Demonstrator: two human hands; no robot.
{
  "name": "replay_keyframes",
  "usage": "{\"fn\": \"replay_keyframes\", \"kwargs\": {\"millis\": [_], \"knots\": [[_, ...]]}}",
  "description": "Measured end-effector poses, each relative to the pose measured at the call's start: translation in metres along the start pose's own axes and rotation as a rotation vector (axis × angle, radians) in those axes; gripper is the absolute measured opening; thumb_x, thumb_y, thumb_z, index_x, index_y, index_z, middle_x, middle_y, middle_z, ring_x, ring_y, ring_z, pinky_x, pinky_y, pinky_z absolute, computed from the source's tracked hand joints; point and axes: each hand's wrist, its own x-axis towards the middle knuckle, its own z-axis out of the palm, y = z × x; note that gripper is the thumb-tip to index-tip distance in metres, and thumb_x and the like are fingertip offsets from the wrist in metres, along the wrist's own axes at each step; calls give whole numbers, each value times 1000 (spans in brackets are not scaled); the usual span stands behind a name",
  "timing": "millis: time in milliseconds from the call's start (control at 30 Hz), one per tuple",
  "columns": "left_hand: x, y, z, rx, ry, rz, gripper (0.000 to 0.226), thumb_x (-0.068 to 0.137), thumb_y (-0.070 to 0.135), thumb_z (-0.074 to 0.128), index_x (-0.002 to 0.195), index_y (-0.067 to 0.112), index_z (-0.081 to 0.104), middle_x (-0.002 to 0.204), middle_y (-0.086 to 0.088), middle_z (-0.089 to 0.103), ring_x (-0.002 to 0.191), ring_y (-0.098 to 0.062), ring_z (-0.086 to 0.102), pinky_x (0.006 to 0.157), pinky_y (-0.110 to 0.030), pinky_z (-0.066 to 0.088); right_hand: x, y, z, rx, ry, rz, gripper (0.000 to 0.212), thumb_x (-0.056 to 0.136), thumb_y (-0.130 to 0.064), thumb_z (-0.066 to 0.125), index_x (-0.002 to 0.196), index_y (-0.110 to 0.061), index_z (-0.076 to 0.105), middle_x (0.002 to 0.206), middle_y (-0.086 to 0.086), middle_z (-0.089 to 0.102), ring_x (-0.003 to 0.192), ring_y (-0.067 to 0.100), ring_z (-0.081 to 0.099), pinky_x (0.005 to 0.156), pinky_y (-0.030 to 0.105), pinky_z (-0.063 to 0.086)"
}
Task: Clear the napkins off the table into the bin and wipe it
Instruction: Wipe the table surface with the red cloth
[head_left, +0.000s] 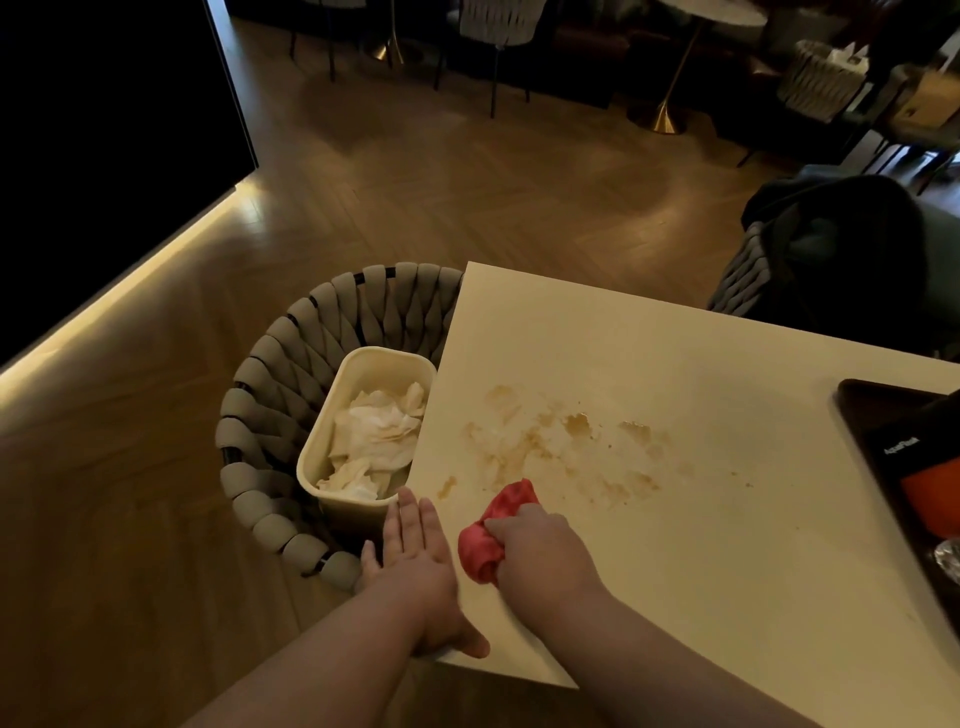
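Note:
The white table (675, 374) carries a spread of brown stains (561, 447) near its left edge. My right hand (540, 551) grips a bunched red cloth (493, 535) that lies on the table just below the stains. My left hand (415, 561) lies flat with straight fingers on the table's left edge, beside the cloth. A cream bin (358, 431) stands on a woven chair (275, 395) against the table's left side, and crumpled white napkins (379, 441) lie inside it. No napkins show on the table top.
A dark tray (893, 467) with an orange-and-black item sits at the table's right edge. A chair with dark clothing draped over it (831, 249) stands behind the table. Wooden floor, other chairs and gold-based tables fill the background.

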Motion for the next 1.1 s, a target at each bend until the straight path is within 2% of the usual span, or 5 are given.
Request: {"fn": "replay_keyframes", "kwargs": {"millis": [367, 500, 667, 833, 1100], "knots": [[8, -3, 2, -10, -18, -21, 162, 62, 68, 86, 123, 7, -52, 132, -13, -64, 136, -36, -50, 120, -60, -15, 46, -48, -20, -124, -35, -85, 32, 105, -18, 43, 126, -15, 66, 123, 10, 61, 113, 30, 55, 97, 36, 46], [10, -3, 3, -14, -16, -27, 165, 60, 69, 87, 124, 9, -52, 135, -12, -64, 136, -35, -50, 120, -61, -14, 59, -53, -26, -140, -44, -78, 33, 104, -16, 43, 128, -16, 66, 124, 10, 62, 115, 31, 55, 96, 36, 47], [8, -2, 1, -22, -10, -26, 167, 60, 68, 88, 131, 10, -52, 140, -12, -62, 138, -35, -48, 120, -60, -14, 76, -48, -34, -169, -106, -22, 40, 99, -18, 58, 139, -19, 61, 132, 8, 58, 123, 32, 51, 99, 39, 49], [3, -4, 1, -22, -8, 5, 164, 63, 69, 85, 131, 9, -53, 140, -13, -62, 140, -36, -47, 120, -61, -15, 89, -14, -42, -103, -141, 81, 45, 96, -20, 55, 139, -27, 61, 139, 9, 56, 126, 31, 54, 104, 39, 48], [3, -3, -2, -17, -28, 7, 164, 64, 70, 83, 132, 7, -52, 138, -15, -62, 140, -38, -46, 119, -63, -15, 60, 34, -30, -197, -67, 93, 45, 90, -9, 55, 128, -30, 66, 118, 1, 68, 112, 27, 63, 96, 38, 55]]}}
